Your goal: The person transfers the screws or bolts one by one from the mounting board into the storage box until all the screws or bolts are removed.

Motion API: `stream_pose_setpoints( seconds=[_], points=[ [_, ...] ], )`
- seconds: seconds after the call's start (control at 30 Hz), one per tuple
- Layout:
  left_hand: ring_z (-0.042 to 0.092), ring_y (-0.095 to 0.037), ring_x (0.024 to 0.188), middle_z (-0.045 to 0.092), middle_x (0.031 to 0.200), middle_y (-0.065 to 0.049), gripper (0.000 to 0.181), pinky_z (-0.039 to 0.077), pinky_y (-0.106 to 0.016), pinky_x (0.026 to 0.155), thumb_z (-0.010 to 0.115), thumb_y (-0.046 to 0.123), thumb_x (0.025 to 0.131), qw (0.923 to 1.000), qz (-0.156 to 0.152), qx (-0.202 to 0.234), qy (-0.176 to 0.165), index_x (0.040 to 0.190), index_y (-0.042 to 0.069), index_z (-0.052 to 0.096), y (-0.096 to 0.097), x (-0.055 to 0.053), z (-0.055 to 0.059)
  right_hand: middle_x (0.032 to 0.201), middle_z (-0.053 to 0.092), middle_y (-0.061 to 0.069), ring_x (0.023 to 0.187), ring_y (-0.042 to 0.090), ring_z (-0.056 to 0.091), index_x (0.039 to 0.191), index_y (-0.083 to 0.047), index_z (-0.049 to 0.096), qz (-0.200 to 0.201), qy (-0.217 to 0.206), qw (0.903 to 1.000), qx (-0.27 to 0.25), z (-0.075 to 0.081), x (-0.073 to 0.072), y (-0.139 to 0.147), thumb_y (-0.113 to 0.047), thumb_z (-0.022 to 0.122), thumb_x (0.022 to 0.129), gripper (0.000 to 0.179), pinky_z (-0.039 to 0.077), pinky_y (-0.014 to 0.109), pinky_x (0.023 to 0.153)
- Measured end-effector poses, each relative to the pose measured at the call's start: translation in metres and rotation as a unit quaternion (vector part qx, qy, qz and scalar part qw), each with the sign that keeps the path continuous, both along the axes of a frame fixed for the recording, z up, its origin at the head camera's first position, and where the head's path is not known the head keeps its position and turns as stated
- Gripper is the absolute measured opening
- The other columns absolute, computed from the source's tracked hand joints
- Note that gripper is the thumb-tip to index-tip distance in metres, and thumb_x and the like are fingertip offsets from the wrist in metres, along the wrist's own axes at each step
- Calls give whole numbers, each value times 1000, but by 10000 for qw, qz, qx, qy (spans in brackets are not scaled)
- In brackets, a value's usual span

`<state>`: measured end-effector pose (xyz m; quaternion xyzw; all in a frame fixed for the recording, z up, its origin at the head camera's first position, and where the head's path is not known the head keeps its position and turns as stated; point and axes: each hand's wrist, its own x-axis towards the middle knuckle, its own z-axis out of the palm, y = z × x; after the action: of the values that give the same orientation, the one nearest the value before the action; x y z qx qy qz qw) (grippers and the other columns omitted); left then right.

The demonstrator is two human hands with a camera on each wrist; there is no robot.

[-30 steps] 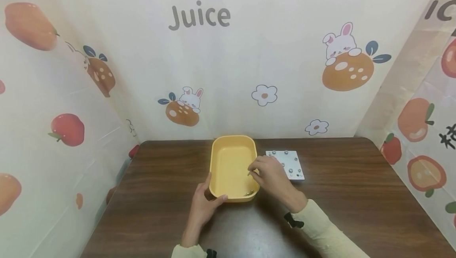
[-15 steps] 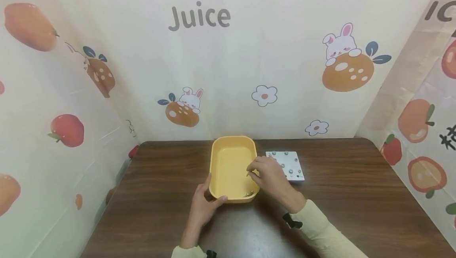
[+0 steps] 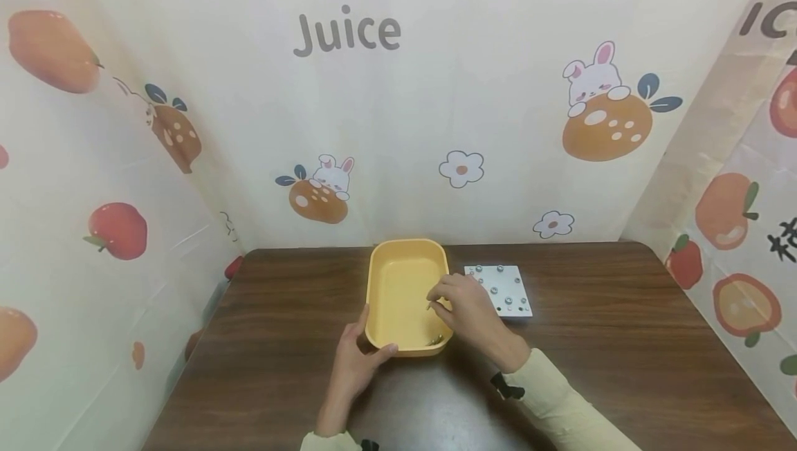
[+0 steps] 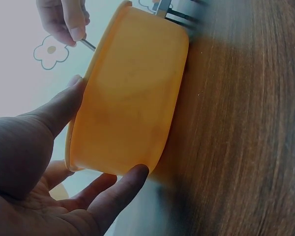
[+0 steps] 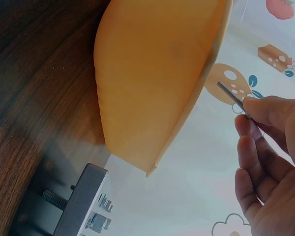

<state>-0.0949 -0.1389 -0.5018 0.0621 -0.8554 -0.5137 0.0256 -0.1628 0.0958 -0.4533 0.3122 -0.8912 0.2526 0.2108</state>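
A yellow plastic tray (image 3: 405, 292) stands on the table, with a few small metal pieces (image 3: 437, 340) at its near right corner. My left hand (image 3: 356, 361) holds the tray at the near left corner; in the left wrist view its thumb lies at the rim and a fingertip touches the outer wall. Over the tray's right side, my right hand (image 3: 467, 307) pinches a thin threaded screw (image 5: 231, 96) between thumb and index finger. The screw's far end sticks out bare; its other end is hidden by the fingertips.
To the tray's right lies a light metal plate (image 3: 507, 288) fitted with several nuts and bolts, partly behind my right hand. Bolt shafts stick out beneath the plate (image 5: 81, 201) in the right wrist view. A printed curtain (image 3: 398, 126) rises behind the brown wooden table (image 3: 598, 313).
My right hand, still pinching the screw, has shifted slightly left and nearer over the tray, showing more of the plate. The left hand stays on the tray's corner.
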Motion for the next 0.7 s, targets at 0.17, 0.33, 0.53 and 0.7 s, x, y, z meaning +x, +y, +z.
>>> stream_pose_setpoints(
  seconds=[0.17, 0.33, 0.53, 0.7],
  points=[
    [58, -37, 123, 60, 130, -20, 96, 43, -61, 113, 94, 21, 80, 10000, -20, 20, 29, 161, 5, 43, 0, 0, 0, 83, 73, -3, 78, 16, 65, 85, -12, 81, 7, -30, 10000, -22, 0, 0, -1, -2, 92, 76, 17, 55, 36, 75],
    [58, -35, 120, 60, 129, -20, 96, 45, -59, 111, 94, 21, 80, 10000, -40, 8, 56, 160, 4, 43, -1, 1, -1, 83, 74, -3, 79, 16, 65, 85, -11, 81, -22, -103, 9999, -5, -1, 0, -4, -2, 92, 76, 16, 55, 36, 74],
    [59, -36, 122, 61, 129, -20, 97, 44, -60, 112, 94, 22, 80, 9999, -41, -13, 99, 160, 4, 44, -1, 1, -2, 84, 74, -1, 80, 17, 67, 85, -10, 81, 72, 28, 10000, 54, -2, -1, -6, -2, 91, 77, 15, 54, 36, 74],
    [57, -39, 126, 60, 132, -21, 97, 42, -62, 114, 94, 22, 80, 10000, -25, 8, 68, 160, 4, 43, -1, 0, -1, 84, 74, -1, 80, 17, 67, 85, -10, 81, 127, 86, 9999, 53, -2, -2, -8, -2, 90, 77, 15, 55, 37, 75]
  ],
)
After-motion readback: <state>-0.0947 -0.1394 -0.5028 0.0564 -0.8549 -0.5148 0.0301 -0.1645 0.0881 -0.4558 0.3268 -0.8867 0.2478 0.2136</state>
